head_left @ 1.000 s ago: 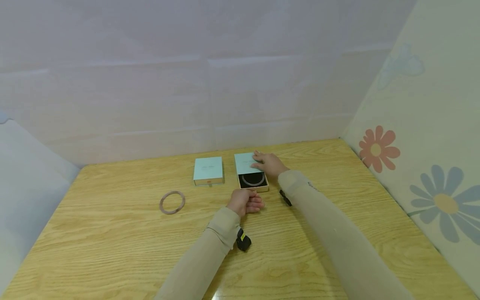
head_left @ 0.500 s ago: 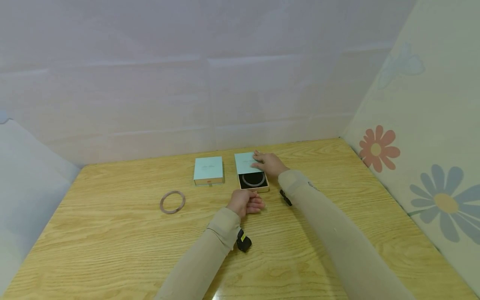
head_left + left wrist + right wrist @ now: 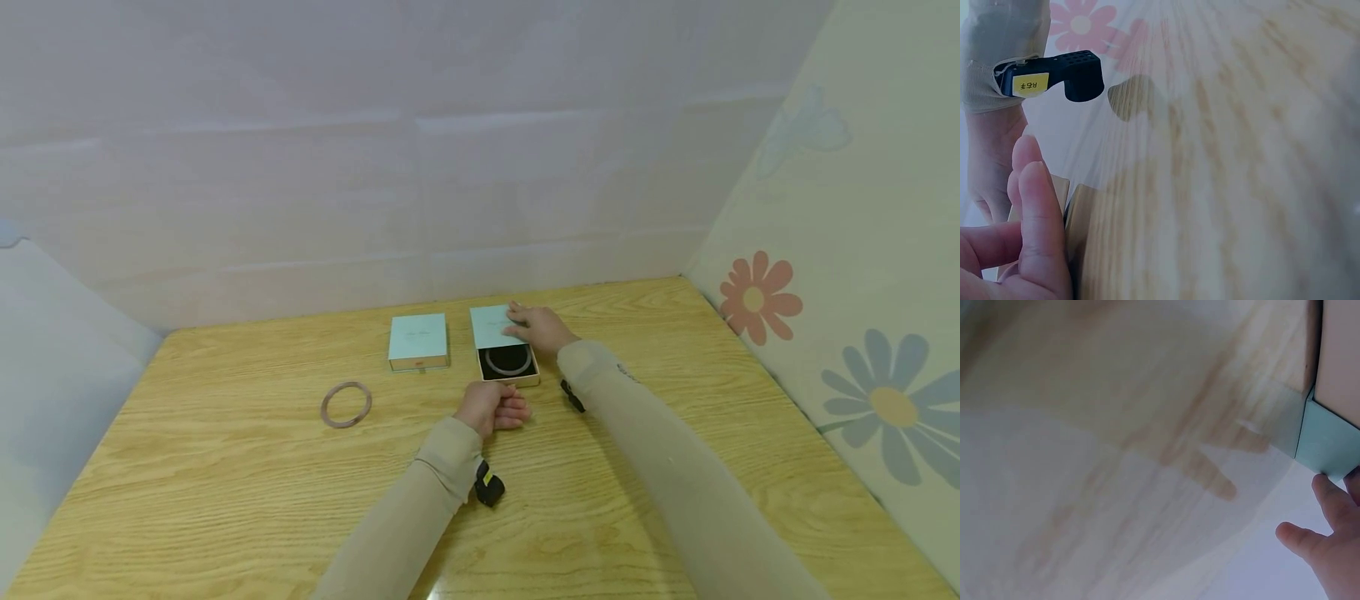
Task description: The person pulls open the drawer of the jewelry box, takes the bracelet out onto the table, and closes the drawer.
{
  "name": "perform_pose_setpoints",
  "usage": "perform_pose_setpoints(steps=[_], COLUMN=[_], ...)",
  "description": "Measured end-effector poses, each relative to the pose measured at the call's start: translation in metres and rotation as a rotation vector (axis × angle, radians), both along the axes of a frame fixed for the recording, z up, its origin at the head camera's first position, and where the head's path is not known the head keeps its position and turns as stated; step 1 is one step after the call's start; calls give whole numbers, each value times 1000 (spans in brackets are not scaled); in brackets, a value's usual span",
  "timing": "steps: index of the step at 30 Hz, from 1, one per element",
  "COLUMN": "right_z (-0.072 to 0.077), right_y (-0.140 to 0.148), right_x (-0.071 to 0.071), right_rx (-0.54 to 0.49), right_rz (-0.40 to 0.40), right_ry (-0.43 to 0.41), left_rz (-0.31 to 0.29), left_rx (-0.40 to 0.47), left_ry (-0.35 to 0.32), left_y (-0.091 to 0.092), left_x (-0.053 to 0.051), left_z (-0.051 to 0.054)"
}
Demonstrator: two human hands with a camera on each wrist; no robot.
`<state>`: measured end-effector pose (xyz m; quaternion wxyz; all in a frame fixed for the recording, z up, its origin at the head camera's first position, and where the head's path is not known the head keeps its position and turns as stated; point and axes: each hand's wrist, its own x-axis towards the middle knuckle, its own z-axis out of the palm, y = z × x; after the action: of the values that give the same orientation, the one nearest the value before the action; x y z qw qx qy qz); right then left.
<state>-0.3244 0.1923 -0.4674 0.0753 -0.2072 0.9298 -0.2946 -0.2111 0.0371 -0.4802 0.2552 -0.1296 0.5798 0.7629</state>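
1. From my station, I see the right hand [image 3: 546,332] grasping the pale blue sleeve [image 3: 491,327] of the right-hand box, reaching across its right side with fingertips [image 3: 1320,481] against it in that wrist's feed.
2. The drawer [image 3: 527,382] stands partly out of that sleeve, its front towards the wearer. I make out a black lining with a round bangle [image 3: 508,373] lying in it, its far part tucked under the sleeve.
3. I find the left hand [image 3: 489,407] at the drawer's front edge, palm turned up. I cannot tell whether its thumb and forefinger pinch anything there; the contact is hidden from me in both the head and left wrist views.
4. Just left of these I have a second pale blue box [image 3: 417,337], pushed shut, a small tab at its front.
5. Nearer the wearer and further left, I see a loose pinkish-brown bangle [image 3: 346,424] lying flat on the wood-grain table [image 3: 225,467], well apart from both hands.
6. I note a black wrist camera [image 3: 489,485] under the left sleeve cuff, and a red flower [image 3: 761,298] printed on the right wall.
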Motion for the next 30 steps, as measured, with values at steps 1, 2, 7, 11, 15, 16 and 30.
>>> perform_pose_setpoints(steps=[1, 2, 7, 11, 15, 16, 30], right_z=[0, 0, 1, 3, 6, 7, 7], right_y=[0, 0, 1, 1, 0, 0, 1], right_x=[0, 0, 0, 1, 3, 3, 5], right_rx=[2, 1, 11, 8, -11, -13, -11], right_rz=[-1, -1, 6, 4, -4, -6, 16], right_ry=[0, 0, 2, -9, -35, -39, -23], left_rz=[-2, -3, -3, -3, -9, -8, -9], left_rx=[1, 3, 7, 4, 6, 7, -8], left_ry=[2, 0, -2, -10, -13, -13, -50], left_y=[0, 0, 0, 1, 1, 1, 3], left_x=[0, 0, 1, 1, 3, 3, 7], left_z=[0, 0, -1, 0, 1, 1, 5])
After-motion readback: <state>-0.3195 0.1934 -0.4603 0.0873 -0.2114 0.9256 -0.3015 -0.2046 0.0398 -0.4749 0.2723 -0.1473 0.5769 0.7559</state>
